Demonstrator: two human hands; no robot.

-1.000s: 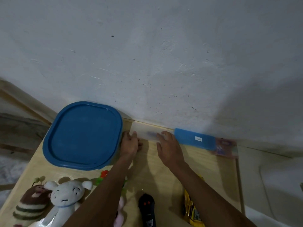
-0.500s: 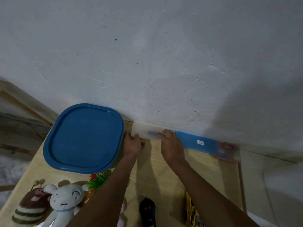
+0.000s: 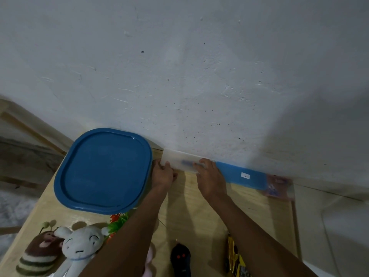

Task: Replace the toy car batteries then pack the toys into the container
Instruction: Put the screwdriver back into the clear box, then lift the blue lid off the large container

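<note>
Head view: translucent white plastic case (image 3: 179, 161) is clamped between curled left hand (image 3: 162, 174) and right hand (image 3: 211, 180) fingers, likely for opening.

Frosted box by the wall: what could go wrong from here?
The long frosted plastic box lies against the wall; the left hand at its end is cramped beside the big blue-lidded container and may bump it. A long blue lid lies beside the box, so it looks open: if the right hand tips it, the bluish item inside could spill.
</note>
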